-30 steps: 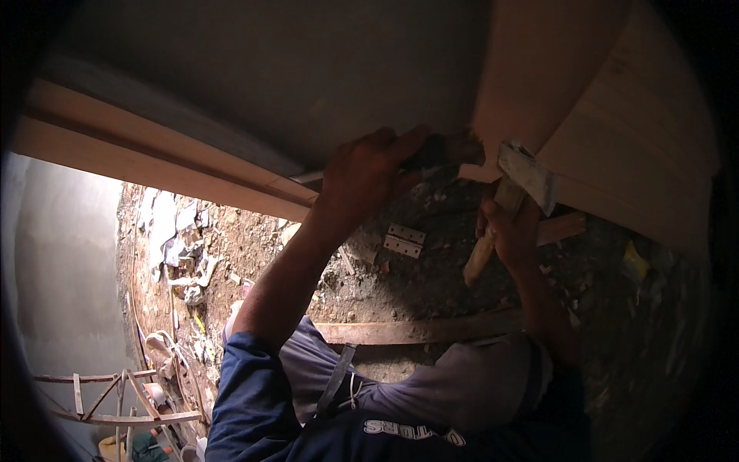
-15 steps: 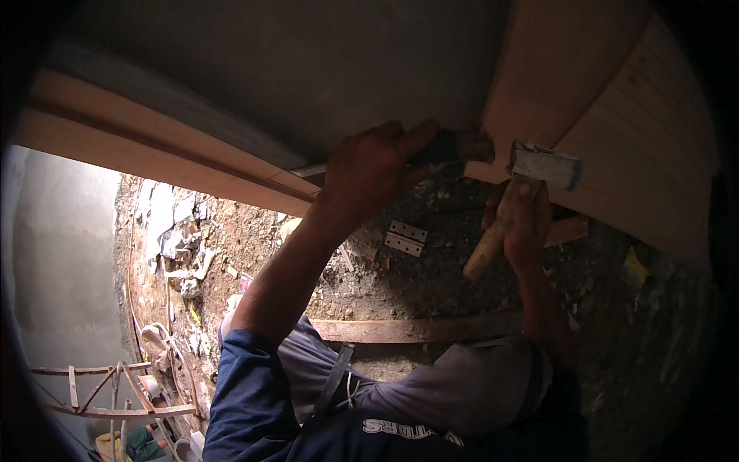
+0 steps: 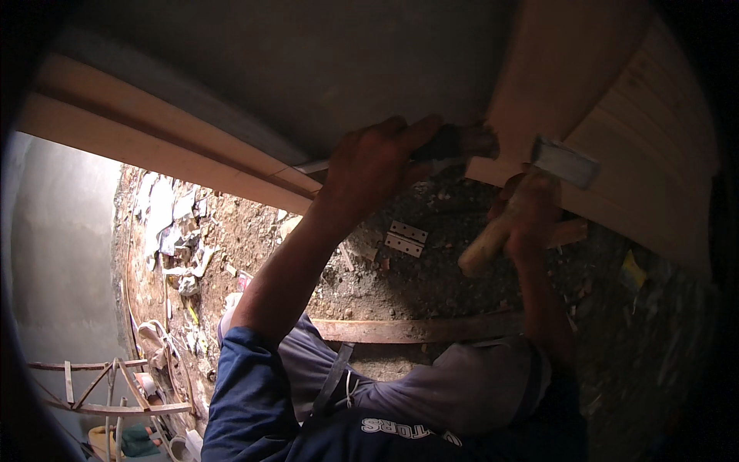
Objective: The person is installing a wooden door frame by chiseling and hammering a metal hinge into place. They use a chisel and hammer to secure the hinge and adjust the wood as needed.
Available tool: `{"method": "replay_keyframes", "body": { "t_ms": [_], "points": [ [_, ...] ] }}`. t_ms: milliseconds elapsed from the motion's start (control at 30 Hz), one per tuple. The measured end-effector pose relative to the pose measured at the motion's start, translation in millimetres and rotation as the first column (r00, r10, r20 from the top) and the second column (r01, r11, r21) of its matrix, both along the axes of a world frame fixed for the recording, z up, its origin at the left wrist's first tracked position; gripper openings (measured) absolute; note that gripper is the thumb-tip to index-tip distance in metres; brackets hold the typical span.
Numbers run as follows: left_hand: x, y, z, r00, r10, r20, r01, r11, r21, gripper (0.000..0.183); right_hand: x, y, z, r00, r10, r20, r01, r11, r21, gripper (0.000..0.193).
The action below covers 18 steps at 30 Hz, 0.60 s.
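My left hand [image 3: 377, 162] is closed round a chisel [image 3: 462, 142], held nearly level. Its dark handle with a worn butt end sticks out to the right. On the other side, its metal blade meets the wooden frame [image 3: 254, 173], beside marks on the wood. Slightly blurred, my right hand [image 3: 531, 212] grips the wooden handle of a hammer [image 3: 566, 162]. The metal head is to the right of the chisel's butt, apart from it, in front of pale wooden boards [image 3: 639, 146]. Below and between my hands a metal hinge [image 3: 406, 239] lies on the ground.
A wooden strip [image 3: 416, 331] lies across the ground before my legs. Paper scraps and litter [image 3: 165, 223] cover the rough floor at left, beside a grey wall [image 3: 65, 246]. A wooden rung structure [image 3: 115, 389] stands lower left. A yellow scrap [image 3: 634, 269] lies at right.
My right hand has drawn the hammer a little to the right, away from the chisel's butt. My left hand and the chisel have hardly moved.
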State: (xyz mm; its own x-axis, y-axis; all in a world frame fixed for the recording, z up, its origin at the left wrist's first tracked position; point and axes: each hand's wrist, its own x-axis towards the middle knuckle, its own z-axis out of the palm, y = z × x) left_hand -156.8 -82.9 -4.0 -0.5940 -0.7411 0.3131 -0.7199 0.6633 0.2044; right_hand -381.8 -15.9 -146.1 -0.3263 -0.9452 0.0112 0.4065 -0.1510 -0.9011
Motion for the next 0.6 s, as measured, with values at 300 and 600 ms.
{"method": "replay_keyframes", "body": {
  "t_ms": [300, 600],
  "points": [
    [4.0, -0.2, -3.9, 1.0, 0.021, -0.003, -0.021, 0.999, -0.049, 0.061, -1.6, -1.4, 15.0, 0.981, 0.036, -0.189, -0.009, 0.99, 0.143, 0.039],
    [13.5, 1.4, -8.0, 1.0, 0.009, 0.008, -0.009, 0.999, -0.038, 0.06, 5.5, -2.4, 30.7, 0.851, 0.037, -0.523, -0.014, 0.999, 0.049, 0.037]
  ]
}}
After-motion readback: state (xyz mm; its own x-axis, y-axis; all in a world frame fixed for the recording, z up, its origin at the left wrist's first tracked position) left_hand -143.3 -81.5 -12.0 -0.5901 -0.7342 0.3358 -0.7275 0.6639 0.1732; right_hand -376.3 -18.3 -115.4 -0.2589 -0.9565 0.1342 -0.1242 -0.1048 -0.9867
